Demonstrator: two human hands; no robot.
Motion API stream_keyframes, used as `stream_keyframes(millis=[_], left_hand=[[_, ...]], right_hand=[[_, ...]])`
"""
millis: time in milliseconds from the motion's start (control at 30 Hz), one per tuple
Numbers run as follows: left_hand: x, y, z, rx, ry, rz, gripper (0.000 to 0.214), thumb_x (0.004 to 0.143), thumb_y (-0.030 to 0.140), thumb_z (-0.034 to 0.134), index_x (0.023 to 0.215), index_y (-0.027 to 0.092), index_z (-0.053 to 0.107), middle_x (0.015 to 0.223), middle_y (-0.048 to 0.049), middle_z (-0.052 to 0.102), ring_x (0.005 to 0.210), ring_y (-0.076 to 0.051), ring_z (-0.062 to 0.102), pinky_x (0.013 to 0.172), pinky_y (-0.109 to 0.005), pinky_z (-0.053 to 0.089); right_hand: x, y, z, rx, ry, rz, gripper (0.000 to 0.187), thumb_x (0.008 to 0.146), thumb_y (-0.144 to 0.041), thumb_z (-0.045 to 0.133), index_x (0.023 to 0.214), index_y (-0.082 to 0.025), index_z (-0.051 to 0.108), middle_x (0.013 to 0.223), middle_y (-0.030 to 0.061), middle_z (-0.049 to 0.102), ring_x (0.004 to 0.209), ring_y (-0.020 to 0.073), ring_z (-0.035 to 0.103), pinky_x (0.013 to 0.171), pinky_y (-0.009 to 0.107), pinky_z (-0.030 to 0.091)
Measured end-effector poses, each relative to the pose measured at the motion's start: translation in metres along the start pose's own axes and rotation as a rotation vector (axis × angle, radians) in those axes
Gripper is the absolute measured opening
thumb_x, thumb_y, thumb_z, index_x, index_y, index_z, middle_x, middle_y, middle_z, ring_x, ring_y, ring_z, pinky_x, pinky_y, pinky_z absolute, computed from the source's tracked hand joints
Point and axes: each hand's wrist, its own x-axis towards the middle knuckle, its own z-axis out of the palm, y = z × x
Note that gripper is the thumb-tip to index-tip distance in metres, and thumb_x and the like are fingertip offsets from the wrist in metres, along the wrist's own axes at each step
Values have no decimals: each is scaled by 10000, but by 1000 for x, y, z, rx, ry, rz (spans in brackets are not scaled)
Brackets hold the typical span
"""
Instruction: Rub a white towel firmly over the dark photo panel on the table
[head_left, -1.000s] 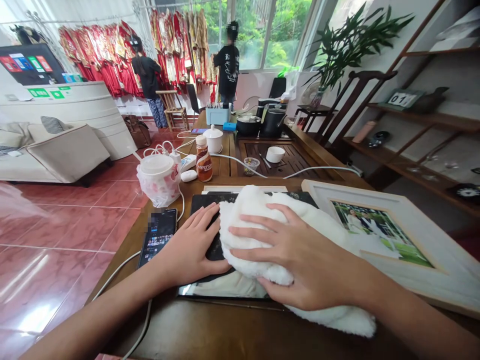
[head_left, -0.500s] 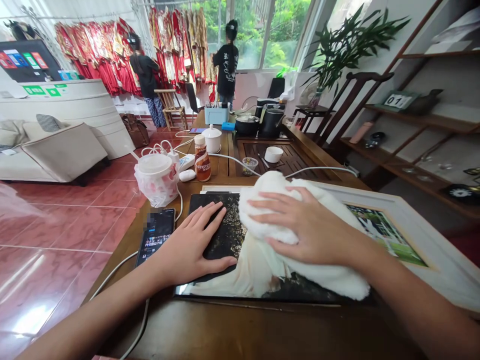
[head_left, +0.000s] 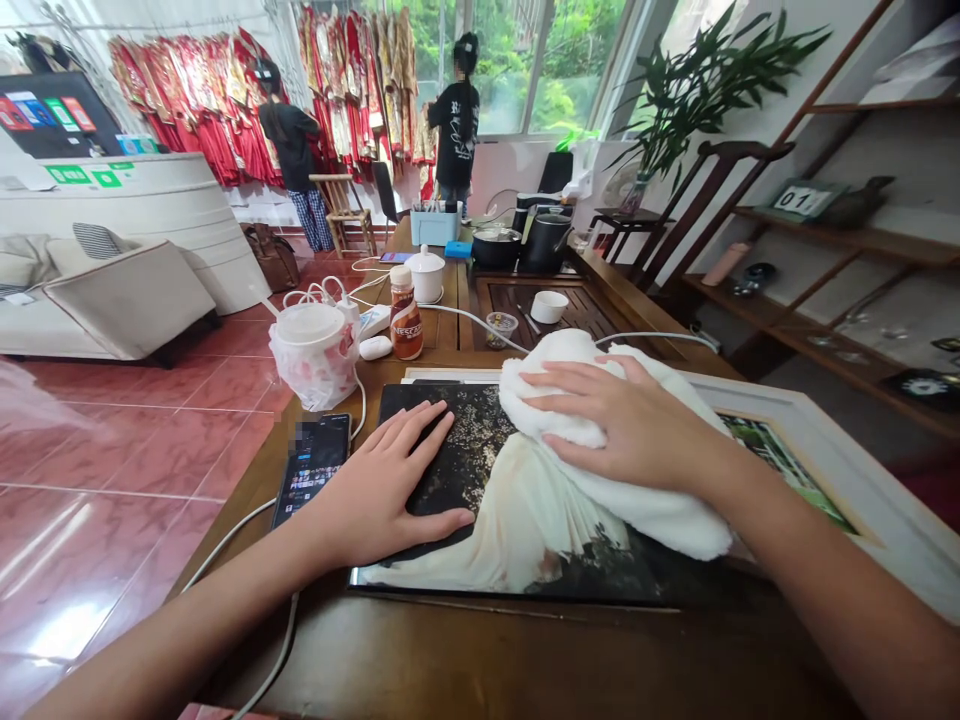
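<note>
A dark, glossy picture panel (head_left: pixel 525 530) showing a pale flowing dress lies flat on the wooden table. My left hand (head_left: pixel 397 480) rests flat on its left part, fingers stretched out. Under my right hand (head_left: pixel 622 430) is a bunched white towel (head_left: pixel 562 385), pressed on the panel's upper right part; its loose end drapes toward the right. The right fingers curl over the cloth. Beneath the towel, the panel's surface is hidden. A white-framed picture (head_left: pixel 780 470) lies to the right, partly covered by my right arm and the towel.
Left of the panel lie a phone (head_left: pixel 315 465) and a plastic-wrapped tub (head_left: pixel 311 350). Beyond stand a brown-labelled bottle (head_left: pixel 406 320), a white lidded cup (head_left: pixel 426 275) and a tea tray (head_left: pixel 592 310) with a small white bowl (head_left: pixel 549 306). Two people stand by hanging red garments.
My right hand has slid the towel to the right and slightly away from me, uncovering more of the pale dress. My left hand stays in place.
</note>
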Motion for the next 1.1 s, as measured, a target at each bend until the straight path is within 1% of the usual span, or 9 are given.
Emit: stream_keyframes(millis=[133, 233, 333, 500, 567, 667, 867, 967, 1100], left_hand=[[0, 1, 1, 13, -4, -3, 888, 897, 696, 459, 1551, 157, 196, 1609, -132, 193, 1476, -297, 195, 1202, -482, 193], [2, 1, 2, -2, 4, 8, 873, 900, 681, 473, 1553, 177, 189, 1610, -127, 193, 1474, -305, 199, 1197, -497, 202], [3, 1, 2, -30, 17, 10, 871, 892, 677, 493, 1552, 191, 199, 1605, -127, 210, 1465, -328, 221, 1191, -513, 213], [0, -3, 1, -34, 16, 9, 875, 891, 682, 489, 1554, 189, 201, 1604, -124, 218, 1464, -323, 226, 1198, -504, 198], [-2, -4, 1, -44, 26, 10, 865, 889, 679, 496, 1553, 206, 207, 1603, -117, 224, 1460, -326, 237, 1196, -506, 206], [-1, -4, 0, -49, 26, 14, 862, 886, 679, 501, 1552, 214, 210, 1601, -115, 230, 1457, -328, 247, 1193, -508, 217], [1, -1, 1, -30, 14, 13, 877, 892, 682, 489, 1554, 191, 190, 1608, -122, 203, 1471, -308, 211, 1198, -497, 208], [1, -2, 2, -36, 19, 15, 873, 892, 675, 496, 1555, 197, 189, 1608, -120, 206, 1469, -313, 215, 1195, -500, 215], [0, -2, 0, -46, 25, 12, 867, 887, 676, 503, 1553, 209, 204, 1604, -117, 219, 1461, -326, 236, 1194, -507, 218]], right_hand=[[-5, -31, -6, 123, -88, -137, 427, 849, -395, 563, 1273, -367, 605, 1447, 16, 511, 1341, 378, 425, 1059, 707, 178], [-7, -48, -11, 208, -126, -221, 396, 827, -375, 586, 1219, -385, 636, 1433, -17, 527, 1339, 366, 434, 1087, 674, 190], [-5, -41, -10, 178, -96, -186, 433, 822, -385, 601, 1254, -397, 617, 1437, -18, 522, 1319, 371, 457, 1088, 652, 233], [1, -3, 2, -24, 31, 29, 430, 883, -435, 527, 1302, -358, 582, 1462, 28, 492, 1295, 386, 474, 1032, 667, 277], [1, 3, 5, -66, 61, 66, 423, 904, -465, 486, 1296, -339, 583, 1454, 39, 503, 1291, 381, 478, 1003, 679, 294], [-3, -9, 3, -48, 38, 11, 419, 894, -436, 499, 1291, -331, 583, 1461, 25, 494, 1317, 365, 455, 1021, 698, 255], [-10, -56, -11, 152, -137, -193, 435, 846, -378, 561, 1280, -406, 583, 1476, -52, 468, 1356, 336, 417, 1103, 662, 186], [-8, -52, -12, 157, -124, -184, 453, 846, -379, 576, 1298, -405, 571, 1466, -47, 484, 1346, 336, 432, 1099, 653, 222], [-3, -24, -7, 15, -13, -32, 457, 873, -426, 552, 1326, -369, 562, 1467, 20, 487, 1317, 369, 456, 1048, 660, 281]])
